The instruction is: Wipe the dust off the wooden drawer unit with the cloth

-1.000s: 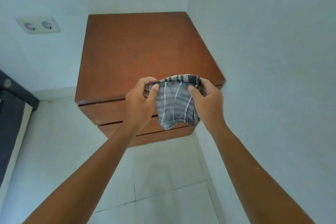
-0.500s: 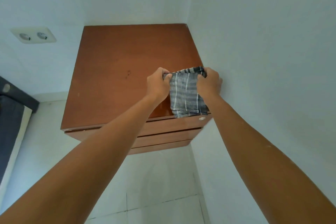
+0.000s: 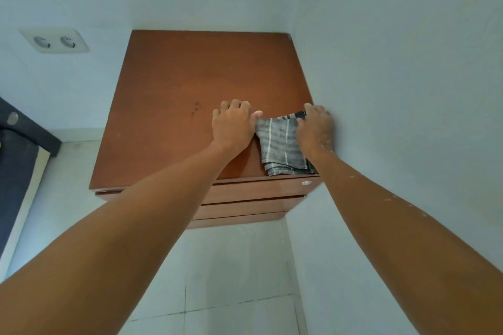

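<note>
A brown wooden drawer unit (image 3: 174,106) stands in the corner of the room, its top facing me and its drawer fronts below. A grey striped cloth (image 3: 280,144) lies on the top near the front right corner, against the right wall. My left hand (image 3: 232,126) pinches the cloth's far left corner, knuckles curled on the wood. My right hand (image 3: 314,128) grips the cloth's far right edge beside the wall. A few dark specks mark the top left of my left hand.
White walls close in behind and right of the unit. A double wall socket (image 3: 54,41) sits on the back wall at left. A dark piece of furniture (image 3: 16,149) stands at the far left. Pale floor tiles (image 3: 231,280) lie below.
Both hands carried the cloth from in front of the drawers up over the top and lowered it onto the wood near the right wall. The camera moved closer.
</note>
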